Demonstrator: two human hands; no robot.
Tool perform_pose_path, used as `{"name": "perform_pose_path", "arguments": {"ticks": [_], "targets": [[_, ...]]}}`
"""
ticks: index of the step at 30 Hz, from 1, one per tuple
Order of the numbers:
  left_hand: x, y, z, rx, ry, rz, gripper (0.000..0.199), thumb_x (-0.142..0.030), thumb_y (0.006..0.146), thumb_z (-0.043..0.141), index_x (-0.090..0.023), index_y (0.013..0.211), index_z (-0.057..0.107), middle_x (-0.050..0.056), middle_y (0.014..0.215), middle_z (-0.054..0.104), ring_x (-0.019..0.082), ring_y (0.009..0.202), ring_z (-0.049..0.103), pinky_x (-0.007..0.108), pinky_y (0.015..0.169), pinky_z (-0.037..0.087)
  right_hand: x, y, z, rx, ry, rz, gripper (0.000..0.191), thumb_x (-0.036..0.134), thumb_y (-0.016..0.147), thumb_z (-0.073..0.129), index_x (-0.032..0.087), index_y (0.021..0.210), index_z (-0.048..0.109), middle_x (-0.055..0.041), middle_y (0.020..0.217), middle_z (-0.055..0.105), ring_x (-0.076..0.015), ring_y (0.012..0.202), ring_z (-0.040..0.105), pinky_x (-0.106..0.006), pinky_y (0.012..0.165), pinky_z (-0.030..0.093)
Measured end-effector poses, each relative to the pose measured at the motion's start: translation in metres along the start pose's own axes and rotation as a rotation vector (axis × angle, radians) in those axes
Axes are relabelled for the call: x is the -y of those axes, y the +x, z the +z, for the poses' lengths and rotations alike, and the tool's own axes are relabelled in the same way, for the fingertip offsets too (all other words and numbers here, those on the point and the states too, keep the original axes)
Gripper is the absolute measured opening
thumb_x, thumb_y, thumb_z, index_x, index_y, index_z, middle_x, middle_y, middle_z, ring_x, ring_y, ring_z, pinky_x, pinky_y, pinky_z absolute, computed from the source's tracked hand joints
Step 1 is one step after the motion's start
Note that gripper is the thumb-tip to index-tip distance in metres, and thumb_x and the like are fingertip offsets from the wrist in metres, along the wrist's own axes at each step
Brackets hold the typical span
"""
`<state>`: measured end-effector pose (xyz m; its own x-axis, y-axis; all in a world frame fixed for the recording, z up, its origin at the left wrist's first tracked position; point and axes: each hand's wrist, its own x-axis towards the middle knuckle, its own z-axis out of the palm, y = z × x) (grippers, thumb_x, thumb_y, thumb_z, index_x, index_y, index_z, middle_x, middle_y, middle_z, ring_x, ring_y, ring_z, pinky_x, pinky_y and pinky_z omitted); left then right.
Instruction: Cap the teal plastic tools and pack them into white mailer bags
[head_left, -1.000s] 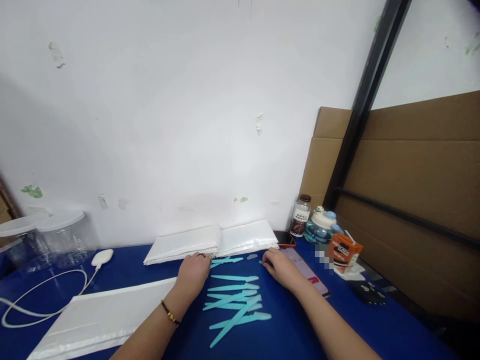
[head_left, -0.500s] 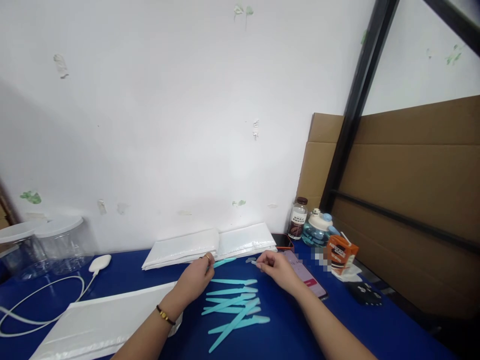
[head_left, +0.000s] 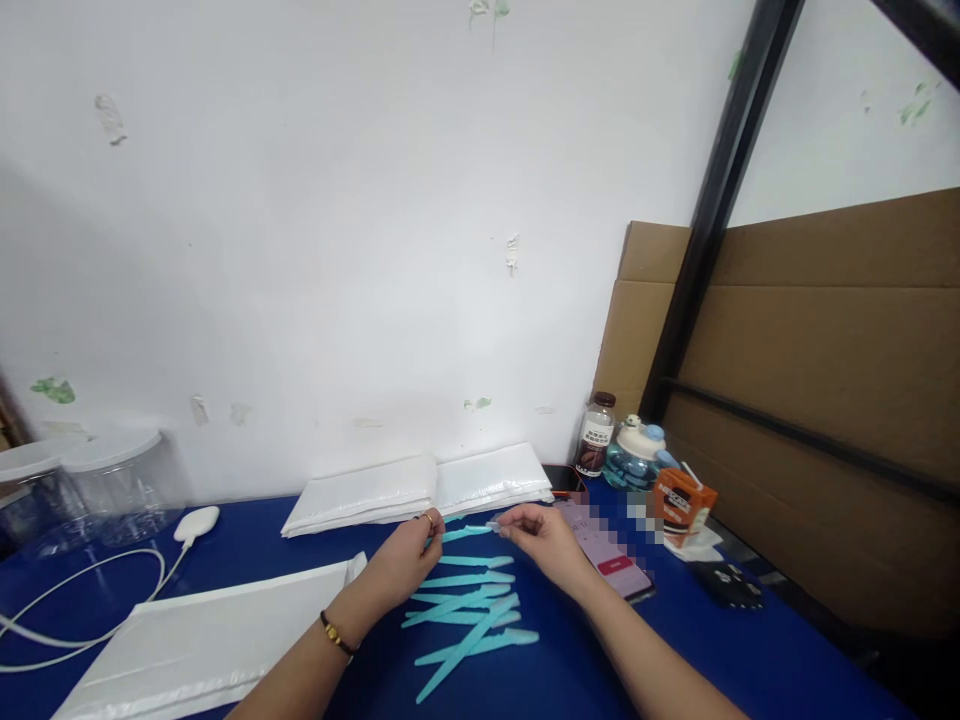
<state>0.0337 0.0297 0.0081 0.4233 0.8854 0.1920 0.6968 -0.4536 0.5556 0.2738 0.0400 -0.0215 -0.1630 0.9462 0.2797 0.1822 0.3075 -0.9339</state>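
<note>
My left hand pinches the handle end of a teal eyebrow razor, its blade end pointing right. My right hand has thumb and forefinger closed on a small clear cap at the blade end of that razor. Whether the cap sits over the blade or just touches it, I cannot tell. Below both hands, several more teal razors lie in a loose column on the blue table, some crossing one another, their blade ends to the right. Part of another teal piece shows behind my left fingers.
White padded mailers lie along the wall, and another mailer is at left. A phone rests beside my right wrist. Farther right stand a brown-capped bottle, a blue jug and an orange carton. Clear tubs and a white cable are left.
The razor in my left hand has come down and right, and my right hand has moved slightly left with the clear cap, so razor and cap now meet.
</note>
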Motion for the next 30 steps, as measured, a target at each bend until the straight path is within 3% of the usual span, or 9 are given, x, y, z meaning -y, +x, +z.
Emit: {"name": "perform_pose_path", "arguments": {"ticks": [6,12,17,21,24,30], "targets": [[-0.013,-0.003,0.002,0.045,-0.019,0.022,0.017,-0.025,0.086,0.031,-0.020,0.080,0.046,0.000,0.074,0.053,0.012,0.066,0.047,0.023,0.064,0.036,0.001,-0.004,0.010,0.062,-0.038,0.000,0.020,0.033,0.069,0.068,0.016,0.079,0.070,-0.0048,0.075,0.070,-0.0169,0.068,0.063,-0.027,0.064,0.049],[-0.006,-0.005,0.009,0.111,0.023,0.012,0.019,-0.030,0.084,0.038,-0.020,0.086,0.054,0.001,0.080,0.058,0.014,0.073,0.052,0.024,0.067,0.039,0.005,-0.007,0.002,0.172,-0.208,-0.009,0.019,0.030,0.072,0.064,0.015,0.082,0.070,-0.0051,0.073,0.069,-0.0164,0.065,0.062,-0.026,0.060,0.048],[0.006,-0.003,0.010,-0.019,0.276,0.012,0.026,-0.027,0.084,0.041,-0.022,0.104,0.057,0.005,0.108,0.058,0.021,0.105,0.048,0.033,0.089,0.035,-0.002,0.000,-0.018,0.050,-0.558,-0.172,0.023,0.019,0.079,0.050,0.018,0.093,0.068,-0.0070,0.093,0.067,-0.0202,0.086,0.060,-0.034,0.080,0.046],[0.013,-0.003,0.013,-0.005,0.392,-0.001,0.034,-0.023,0.086,0.038,-0.023,0.117,0.052,0.007,0.117,0.055,0.022,0.113,0.044,0.037,0.095,0.032,-0.007,0.005,-0.020,0.126,-0.707,-0.239,0.034,0.011,0.079,0.045,0.021,0.106,0.063,-0.0070,0.108,0.062,-0.0214,0.104,0.053,-0.036,0.092,0.040],[0.017,0.000,0.012,0.007,0.413,-0.019,0.033,-0.022,0.086,0.039,-0.023,0.116,0.053,0.007,0.117,0.055,0.022,0.112,0.046,0.036,0.093,0.034,-0.008,0.006,-0.016,0.186,-0.772,-0.248,0.033,0.010,0.080,0.045,0.022,0.105,0.063,-0.0067,0.104,0.062,-0.0211,0.102,0.052,-0.034,0.089,0.040],[0.022,0.003,0.007,0.033,0.294,-0.037,0.021,-0.019,0.083,0.042,-0.019,0.094,0.060,0.006,0.096,0.061,0.017,0.092,0.055,0.027,0.083,0.040,-0.006,0.006,-0.013,0.175,-0.819,-0.224,0.017,0.012,0.081,0.048,0.018,0.083,0.064,-0.0066,0.087,0.059,-0.0183,0.086,0.055,-0.028,0.078,0.043]]}}
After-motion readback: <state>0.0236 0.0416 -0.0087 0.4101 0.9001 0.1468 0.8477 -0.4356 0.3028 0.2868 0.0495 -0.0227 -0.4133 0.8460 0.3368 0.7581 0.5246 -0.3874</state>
